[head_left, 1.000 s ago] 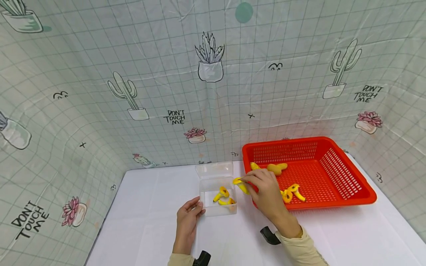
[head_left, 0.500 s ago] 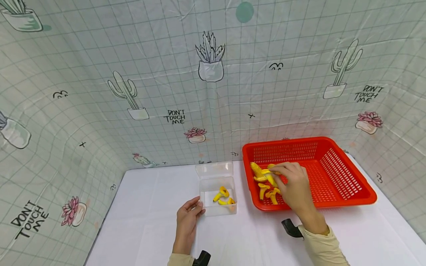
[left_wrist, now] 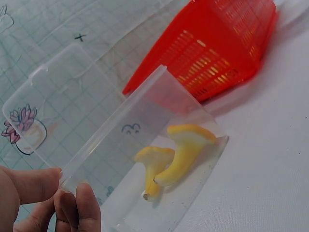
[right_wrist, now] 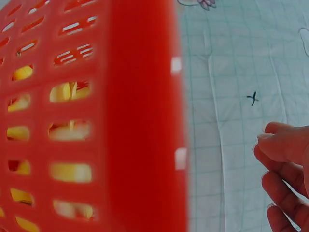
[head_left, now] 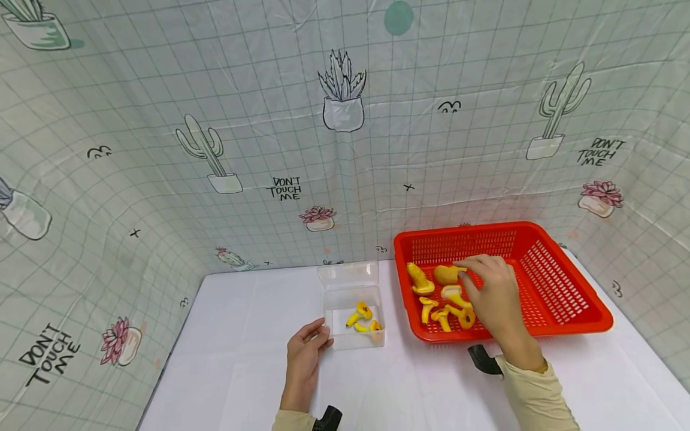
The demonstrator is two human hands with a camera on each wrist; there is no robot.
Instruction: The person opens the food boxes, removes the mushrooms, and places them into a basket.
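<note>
My left hand (head_left: 304,353) pinches the near left corner of a clear plastic box (head_left: 338,326) between thumb and fingers (left_wrist: 43,203). The box (left_wrist: 145,111) stands open, lid (head_left: 347,275) tipped back, with yellow mushroom pieces (head_left: 360,312) (left_wrist: 186,145) inside. To its right is a red slotted basket (head_left: 560,281) (right_wrist: 140,121) holding several yellow pieces (head_left: 442,305). My right hand (head_left: 487,293) hovers inside the basket, its fingertips at a rounded yellow piece (head_left: 446,274). In the right wrist view its fingers (right_wrist: 285,164) are loosely bent and hold nothing.
Box and basket stand on a white table (head_left: 242,335). A grid-patterned curtain with cactus prints (head_left: 334,149) closes off the back and both sides. Black wrist mounts (head_left: 485,359) show by my sleeves.
My right hand moved right from beside the box into the basket with a yellow piece and no longer holds it. The left hand stayed on the box.
</note>
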